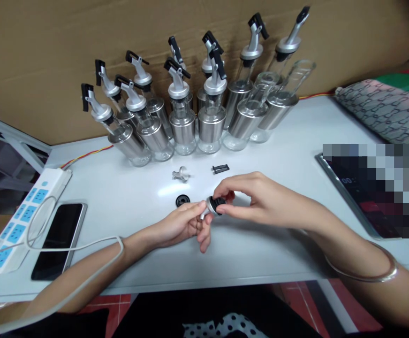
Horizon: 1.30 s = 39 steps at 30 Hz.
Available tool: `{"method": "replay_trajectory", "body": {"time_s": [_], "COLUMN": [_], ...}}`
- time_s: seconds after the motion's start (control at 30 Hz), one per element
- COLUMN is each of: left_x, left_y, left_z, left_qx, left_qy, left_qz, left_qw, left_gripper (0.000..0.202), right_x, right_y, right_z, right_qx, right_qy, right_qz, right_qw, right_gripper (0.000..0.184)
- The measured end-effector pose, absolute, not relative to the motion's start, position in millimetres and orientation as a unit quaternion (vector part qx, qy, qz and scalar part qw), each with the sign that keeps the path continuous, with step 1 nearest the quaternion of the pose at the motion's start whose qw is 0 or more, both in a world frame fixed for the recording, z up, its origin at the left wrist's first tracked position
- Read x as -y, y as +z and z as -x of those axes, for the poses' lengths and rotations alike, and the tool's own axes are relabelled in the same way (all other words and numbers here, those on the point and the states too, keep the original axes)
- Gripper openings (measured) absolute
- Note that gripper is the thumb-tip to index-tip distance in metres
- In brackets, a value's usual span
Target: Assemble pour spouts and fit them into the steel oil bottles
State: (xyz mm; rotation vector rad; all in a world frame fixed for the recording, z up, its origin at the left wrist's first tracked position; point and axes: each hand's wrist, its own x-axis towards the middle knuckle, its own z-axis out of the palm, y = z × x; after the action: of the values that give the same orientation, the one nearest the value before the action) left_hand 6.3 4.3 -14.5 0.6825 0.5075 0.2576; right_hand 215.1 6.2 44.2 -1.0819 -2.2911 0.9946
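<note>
Between thumb and fingers, my left hand [186,220] grips a silver pourer spout [208,206]. A black ribbed stopper [219,203] sits at the spout's wide end, pinched by my right hand [246,197]. Whether the two parts are fully joined is hard to see. Just beyond my left hand lies a black round disc [182,201]. Farther back on the white table [144,188] are a small silver spout piece [181,174] on its side and a flat black lever [221,168].
Several glass bottles with steel sleeves [211,124], most topped with pourers, stand along the back. A power strip [25,216], a phone [59,239] and a white cable [95,245] are at left. A dark-screened tablet [359,202] and patterned cloth [376,110] are at right.
</note>
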Motion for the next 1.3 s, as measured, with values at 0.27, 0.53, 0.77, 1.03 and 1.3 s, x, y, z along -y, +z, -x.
{"method": "replay_trajectory", "body": {"time_s": [0.27,0.53,0.77,1.03,1.3], "left_x": [-3.7,-7.7,-9.3,-6.7,-2.5], "left_y": [-13.1,-9.6,-7.0,-11.3,-11.9], "left_z": [-3.4,-0.1,2.3,-2.2,-5.8], "left_qx": [-0.233,-0.203,-0.172,-0.201,-0.225], "left_qy": [0.09,0.073,0.049,0.101,0.121], "left_qz": [-0.349,-0.296,-0.221,-0.215,-0.265], "left_qw": [0.903,0.93,0.959,0.95,0.93], "left_gripper": [0.043,0.04,0.047,0.044,0.04], "right_x": [-3.5,-3.9,-4.2,-8.2,-7.5], "right_y": [47.3,45.7,42.4,39.8,43.1], "right_z": [-214.8,-215.6,-214.6,-219.2,-216.7], "right_qx": [0.837,0.851,0.865,0.835,0.814], "right_qy": [0.34,0.314,0.284,0.299,0.362], "right_qz": [0.349,0.301,0.241,0.333,0.391], "right_qw": [0.246,0.293,0.337,0.32,0.231], "right_gripper": [0.009,0.01,0.011,0.021,0.011]}}
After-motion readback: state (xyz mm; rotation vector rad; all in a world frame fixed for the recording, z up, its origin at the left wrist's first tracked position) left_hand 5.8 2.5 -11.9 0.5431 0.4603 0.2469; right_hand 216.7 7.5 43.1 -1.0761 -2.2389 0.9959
